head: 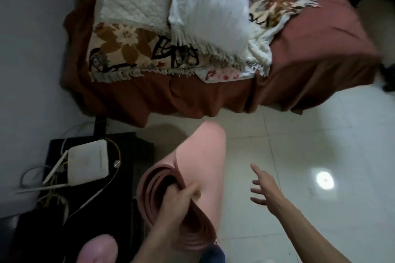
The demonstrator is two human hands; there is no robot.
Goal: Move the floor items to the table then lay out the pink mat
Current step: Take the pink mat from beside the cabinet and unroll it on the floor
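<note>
A rolled pink mat (pixel 205 156) stands on end over the white tiled floor, low in the middle of the view, its spiral end facing up at me. My left hand (pixel 181 203) grips the top rim of the roll, fingers tucked inside the coil. To the right of the mat, my right hand (pixel 263 188) hovers with fingers spread and nothing in it, a short gap away from the roll.
A low black table (pixel 128 177) at left carries a white router (pixel 88 161) and tangled cables. A bed with a brown cover (pixel 320 60), pillows and floral blankets fills the top. White floor tiles (pixel 320 145) stretch to the right. A pink rounded object (pixel 98 250) sits bottom left.
</note>
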